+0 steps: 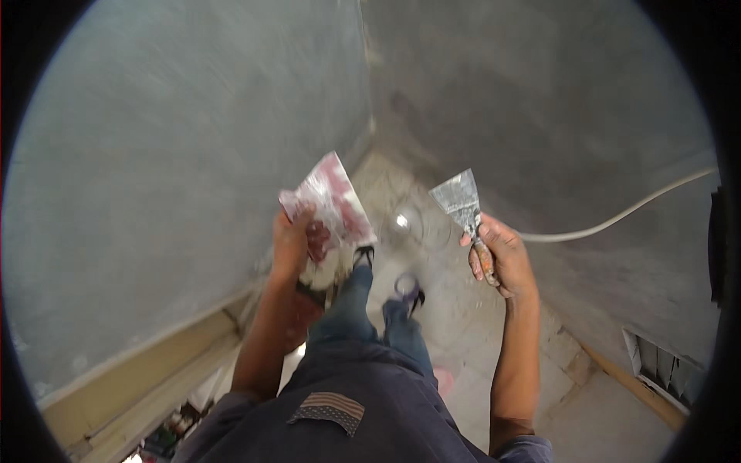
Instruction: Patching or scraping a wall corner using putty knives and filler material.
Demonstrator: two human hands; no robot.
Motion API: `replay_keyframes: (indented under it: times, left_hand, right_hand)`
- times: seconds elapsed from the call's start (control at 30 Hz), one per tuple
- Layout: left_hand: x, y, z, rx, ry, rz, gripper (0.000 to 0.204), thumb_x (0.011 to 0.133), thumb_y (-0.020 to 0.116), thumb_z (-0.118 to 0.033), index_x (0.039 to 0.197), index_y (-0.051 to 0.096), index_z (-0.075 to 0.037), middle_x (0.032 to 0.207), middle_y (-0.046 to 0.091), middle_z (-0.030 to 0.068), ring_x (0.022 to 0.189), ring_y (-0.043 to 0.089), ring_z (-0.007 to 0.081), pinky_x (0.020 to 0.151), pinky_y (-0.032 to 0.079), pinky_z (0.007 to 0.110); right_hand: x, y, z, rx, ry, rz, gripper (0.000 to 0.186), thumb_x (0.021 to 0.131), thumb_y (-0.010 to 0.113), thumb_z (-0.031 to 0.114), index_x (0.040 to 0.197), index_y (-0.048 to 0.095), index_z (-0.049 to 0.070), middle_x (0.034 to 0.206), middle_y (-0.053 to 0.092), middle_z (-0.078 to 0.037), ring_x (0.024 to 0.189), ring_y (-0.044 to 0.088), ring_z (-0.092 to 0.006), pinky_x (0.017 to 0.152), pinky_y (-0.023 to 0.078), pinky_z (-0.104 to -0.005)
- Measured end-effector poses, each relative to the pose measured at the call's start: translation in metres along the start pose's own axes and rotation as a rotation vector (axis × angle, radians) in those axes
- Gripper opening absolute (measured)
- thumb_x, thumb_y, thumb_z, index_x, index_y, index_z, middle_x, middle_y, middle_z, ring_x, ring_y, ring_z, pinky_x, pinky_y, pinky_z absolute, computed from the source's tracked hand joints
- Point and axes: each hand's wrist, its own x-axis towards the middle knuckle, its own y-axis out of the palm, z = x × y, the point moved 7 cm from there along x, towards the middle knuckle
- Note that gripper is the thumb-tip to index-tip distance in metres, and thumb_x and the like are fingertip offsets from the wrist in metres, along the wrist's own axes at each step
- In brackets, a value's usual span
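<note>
My left hand grips a flat rectangular plate smeared with pink and white material, with a crumpled, glossy mass at its near side. My right hand is closed round the worn, paint-stained handle of a putty knife. Its metal blade, coated in grey-white residue, points up and left, apart from the plate. Below and between my hands are my sandalled feet on a dusty floor.
Grey walls meet in a corner ahead. A pale cable runs along the right. A clear round object, hard to make out, is on the floor ahead. A recessed grille sits low right; a pale ledge runs lower left.
</note>
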Motion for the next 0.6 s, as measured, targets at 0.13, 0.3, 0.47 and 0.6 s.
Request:
replay_keyframes:
  times: [0.13, 0.3, 0.47, 0.6]
  left_hand:
    - [0.005, -0.019, 0.002, 0.139, 0.008, 0.003, 0.016, 0.090, 0.063, -0.020, 0.096, 0.057, -0.007, 0.069, 0.055, 0.0009, 0.051, 0.054, 0.0097, 0.045, 0.045, 0.025]
    - [-0.004, -0.036, 0.045, 0.266, -0.324, -0.004, 0.015, 0.089, 0.064, -0.020, 0.096, 0.059, -0.007, 0.072, 0.058, 0.0000, 0.053, 0.055, 0.0088, 0.048, 0.046, 0.025]
    - [0.074, -0.099, 0.151, 0.280, -0.340, 0.146, 0.009, 0.091, 0.062, -0.014, 0.091, 0.063, -0.004, 0.075, 0.060, -0.0004, 0.056, 0.054, 0.0086, 0.052, 0.045, 0.025]
    - [0.122, -0.070, 0.247, 0.266, -0.495, 0.312, 0.014, 0.092, 0.058, -0.010, 0.080, 0.052, -0.007, 0.064, 0.049, -0.0029, 0.050, 0.044, 0.0062, 0.045, 0.038, 0.025]
  right_hand:
    - [-0.035, -0.048, -0.137, 0.135, 0.346, -0.282, 0.030, 0.099, 0.048, 0.018, 0.120, 0.057, -0.002, 0.082, 0.062, -0.008, 0.048, 0.053, -0.0121, 0.041, 0.042, -0.0245]
    - [-0.084, -0.070, -0.241, 0.131, 0.633, -0.566, 0.017, 0.096, 0.043, 0.011, 0.095, 0.059, 0.004, 0.075, 0.061, -0.008, 0.048, 0.055, -0.0134, 0.039, 0.044, -0.0267]
    - [-0.033, -0.018, -0.322, -0.008, 0.674, -0.738, 0.017, 0.096, 0.044, 0.009, 0.096, 0.060, 0.003, 0.080, 0.064, -0.010, 0.050, 0.058, -0.0143, 0.043, 0.049, -0.0267]
    - [0.009, -0.058, -0.404, -0.225, 0.625, -0.836, 0.016, 0.095, 0.046, 0.010, 0.094, 0.061, 0.004, 0.080, 0.064, -0.008, 0.053, 0.060, -0.0128, 0.042, 0.045, -0.0250]
